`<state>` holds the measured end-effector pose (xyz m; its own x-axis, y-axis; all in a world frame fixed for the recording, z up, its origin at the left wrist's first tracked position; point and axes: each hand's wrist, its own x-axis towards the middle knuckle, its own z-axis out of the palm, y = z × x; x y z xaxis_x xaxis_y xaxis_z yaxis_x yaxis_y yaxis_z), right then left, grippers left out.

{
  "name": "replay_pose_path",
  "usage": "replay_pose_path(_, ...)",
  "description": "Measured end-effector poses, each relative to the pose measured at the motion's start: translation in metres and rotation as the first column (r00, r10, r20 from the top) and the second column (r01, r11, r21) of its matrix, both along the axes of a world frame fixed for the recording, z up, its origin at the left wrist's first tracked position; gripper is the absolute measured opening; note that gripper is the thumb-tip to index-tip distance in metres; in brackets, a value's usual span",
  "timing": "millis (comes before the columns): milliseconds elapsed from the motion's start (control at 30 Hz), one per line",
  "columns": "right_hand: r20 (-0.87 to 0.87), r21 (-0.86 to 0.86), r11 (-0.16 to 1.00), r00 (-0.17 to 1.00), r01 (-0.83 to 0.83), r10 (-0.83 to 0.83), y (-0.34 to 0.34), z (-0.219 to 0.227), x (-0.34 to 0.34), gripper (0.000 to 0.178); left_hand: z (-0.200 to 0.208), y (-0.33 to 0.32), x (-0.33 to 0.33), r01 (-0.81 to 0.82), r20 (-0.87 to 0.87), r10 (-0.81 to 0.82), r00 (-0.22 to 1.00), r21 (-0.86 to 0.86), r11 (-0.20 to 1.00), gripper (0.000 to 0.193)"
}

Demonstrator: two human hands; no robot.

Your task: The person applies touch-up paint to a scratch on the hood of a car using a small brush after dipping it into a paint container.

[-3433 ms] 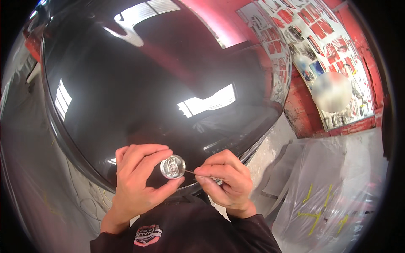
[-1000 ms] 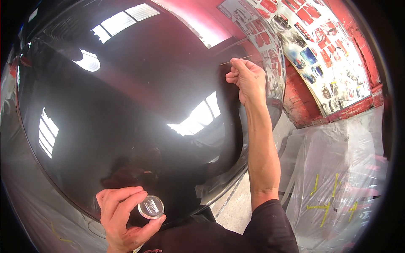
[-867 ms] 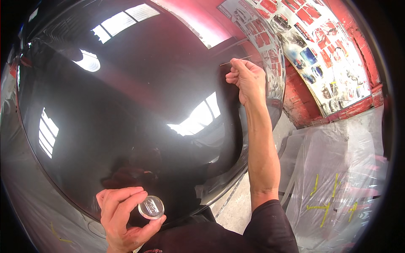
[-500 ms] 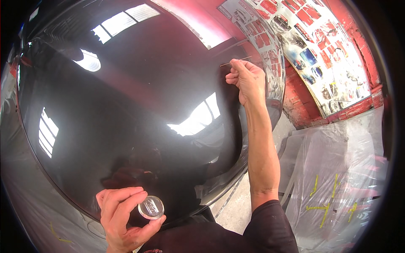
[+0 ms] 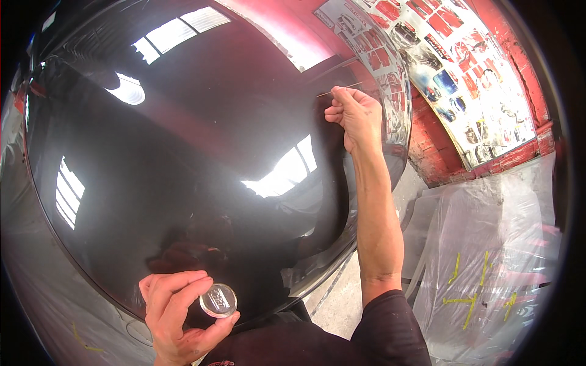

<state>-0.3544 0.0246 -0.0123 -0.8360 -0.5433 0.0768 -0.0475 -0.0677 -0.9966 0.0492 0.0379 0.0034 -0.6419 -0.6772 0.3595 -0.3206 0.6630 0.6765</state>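
2 bare hands are showing over a glossy black panel, and we are grasping something in each. With our left hand, we are pinching a small, round, clear-faced container by its rim, the fingers pressing at its upper left and the thumb at its lower right. We are holding it close to our body, by the near edge of the panel.

With our right hand, we are gripping a thin stick between thumb and fingertips, the other fingers curling in. The stick is protruding on 2 sides of the grip, out over the far right part of the panel; we are not managing to tell whether its tip is touching the surface.

The panel is mirroring several bright window shapes. To our right, a picture-covered poster is hanging on a red wall, and below it clear plastic sheeting is bearing strips of yellow tape.
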Motion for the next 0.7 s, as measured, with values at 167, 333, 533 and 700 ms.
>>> replay_pose_path(167,0.062,-0.051,0.999,0.998,0.011,-0.008,0.002,0.001,-0.002,0.018,0.000,0.001,0.000,-0.003,0.000,0.003,1.000,-0.004,1.000,0.052)
replay_pose_path(333,0.124,-0.096,0.995,0.992,-0.011,0.023,0.005,-0.003,-0.007,0.016,0.001,0.002,0.000,-0.008,-0.006,0.008,1.000,-0.006,1.000,0.051)
replay_pose_path(533,0.152,-0.134,0.991,0.988,-0.020,0.041,0.010,0.001,-0.007,0.015,-0.001,0.003,0.000,0.002,-0.012,-0.002,1.000,-0.010,1.000,0.049)
replay_pose_path(700,0.130,-0.218,0.975,0.989,-0.035,0.065,0.033,0.010,0.010,0.016,-0.002,-0.001,0.001,-0.004,-0.021,0.004,1.000,-0.023,1.000,0.050)
